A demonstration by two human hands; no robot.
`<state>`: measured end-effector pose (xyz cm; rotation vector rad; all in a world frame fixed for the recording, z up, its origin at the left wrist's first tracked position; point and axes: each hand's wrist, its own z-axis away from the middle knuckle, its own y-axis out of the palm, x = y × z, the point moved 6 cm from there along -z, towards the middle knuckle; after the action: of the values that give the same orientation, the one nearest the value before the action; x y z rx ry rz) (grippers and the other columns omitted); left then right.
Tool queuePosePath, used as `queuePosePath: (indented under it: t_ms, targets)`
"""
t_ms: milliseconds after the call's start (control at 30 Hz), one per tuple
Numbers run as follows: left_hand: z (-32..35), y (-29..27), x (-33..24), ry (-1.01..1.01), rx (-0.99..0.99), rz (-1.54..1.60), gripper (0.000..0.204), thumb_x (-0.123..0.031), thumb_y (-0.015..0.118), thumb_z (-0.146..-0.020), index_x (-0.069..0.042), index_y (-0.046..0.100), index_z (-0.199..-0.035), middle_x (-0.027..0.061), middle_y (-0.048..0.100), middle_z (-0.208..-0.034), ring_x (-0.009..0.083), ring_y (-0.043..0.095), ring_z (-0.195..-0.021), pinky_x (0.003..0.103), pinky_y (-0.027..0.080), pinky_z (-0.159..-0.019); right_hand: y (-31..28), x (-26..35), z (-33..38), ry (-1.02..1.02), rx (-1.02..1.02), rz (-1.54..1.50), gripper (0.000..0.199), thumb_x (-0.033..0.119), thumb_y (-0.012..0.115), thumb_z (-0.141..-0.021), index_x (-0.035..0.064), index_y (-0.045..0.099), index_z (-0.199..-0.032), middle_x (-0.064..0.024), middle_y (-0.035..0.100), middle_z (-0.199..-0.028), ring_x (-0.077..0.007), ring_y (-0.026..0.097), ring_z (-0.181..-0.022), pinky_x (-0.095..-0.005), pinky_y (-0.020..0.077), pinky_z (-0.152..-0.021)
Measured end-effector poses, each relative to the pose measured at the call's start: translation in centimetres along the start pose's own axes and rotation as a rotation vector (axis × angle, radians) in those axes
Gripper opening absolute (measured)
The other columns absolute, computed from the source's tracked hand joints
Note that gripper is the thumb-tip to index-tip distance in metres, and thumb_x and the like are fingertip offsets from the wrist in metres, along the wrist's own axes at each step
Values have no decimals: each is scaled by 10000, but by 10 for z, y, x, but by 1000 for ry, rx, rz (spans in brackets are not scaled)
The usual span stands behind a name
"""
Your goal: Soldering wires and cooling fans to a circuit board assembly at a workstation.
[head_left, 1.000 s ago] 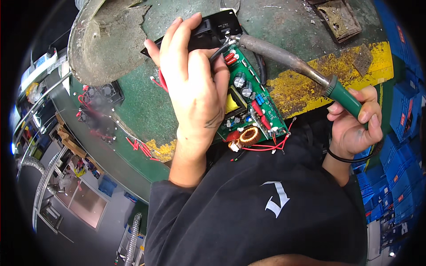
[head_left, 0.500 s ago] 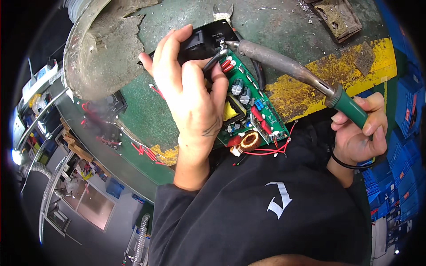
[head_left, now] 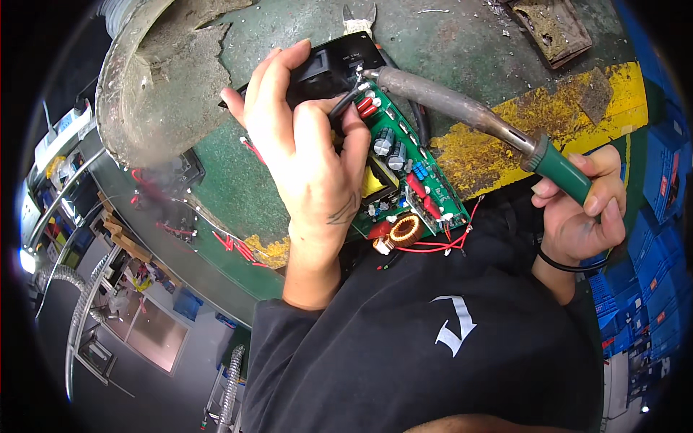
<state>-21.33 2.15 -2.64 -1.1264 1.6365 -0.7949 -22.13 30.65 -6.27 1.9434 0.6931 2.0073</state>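
Observation:
My right hand (head_left: 583, 209) is closed round the green handle of a soldering iron (head_left: 447, 101). The iron's tip reaches the far end of a green circuit board (head_left: 427, 164), close to a metal terminal on a black panel (head_left: 328, 66). Between thumb and forefinger, my left hand (head_left: 303, 148) pinches a thick black wire (head_left: 345, 105), whose end lies by the tip. Its other fingers rest over the panel. Capacitors, a copper-wound coil (head_left: 406, 230) and red wires (head_left: 440, 250) sit along the board. My left hand hides part of the board and panel.
Pliers (head_left: 359, 20) lie beyond the panel. A grimy metal tray (head_left: 552, 32) stands at the far right. At left are a curved, worn duct hood (head_left: 155, 94) and red wire pieces (head_left: 232, 245). A yellow strip (head_left: 534, 123) marks the bench edge; blue bins (head_left: 653, 252) stand at right.
The soldering iron and my right hand have shifted slightly left, the tip staying near the terminal. My left hand keeps its pinch on the black wire.

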Motion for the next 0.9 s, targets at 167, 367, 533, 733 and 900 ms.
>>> queuePosePath:
  t_ms: [167,367,533,733,900]
  targets:
    - [1,-2,1,-16,18,-47,185,-40,765,-747,-45,620,-861,164,569,-1414,349,546,-1310,632,170,-1215,15,10,4,-86,101,162,382,329,435,-1064,58,492,-801,-232,548,-1131,-369,702,-760,-455,626,-615]
    - [1,0,-1,28,-13,-7,183,-17,727,-702,-23,595,-828,189,557,-1376,395,519,-1309,653,128,-1211,41,42,-3,-560,706,576,499,444,606,-999,-38,691,-906,-280,628,-1084,-364,702,-821,-381,645,-687]
    - [2,-2,0,7,-5,-44,164,-34,762,-752,-48,649,-869,157,569,-1415,344,562,-1297,632,161,-1216,63,45,7,-834,733,722,375,286,599,-1003,-21,689,-806,-226,653,-981,-325,686,-805,-309,613,-511]
    - [4,-1,1,42,-23,-38,153,-54,761,-753,-46,658,-865,152,570,-1411,348,568,-1284,640,156,-1214,77,46,16,-825,794,763,348,246,595,-993,-36,674,-804,-221,649,-985,-325,700,-768,-312,598,-515]
    - [4,0,0,85,-37,-9,192,-18,725,-721,-11,573,-839,192,540,-1378,386,492,-1325,678,154,-1193,67,38,17,-834,646,697,358,264,643,-978,-35,684,-786,-226,664,-982,-314,712,-742,-335,626,-550]
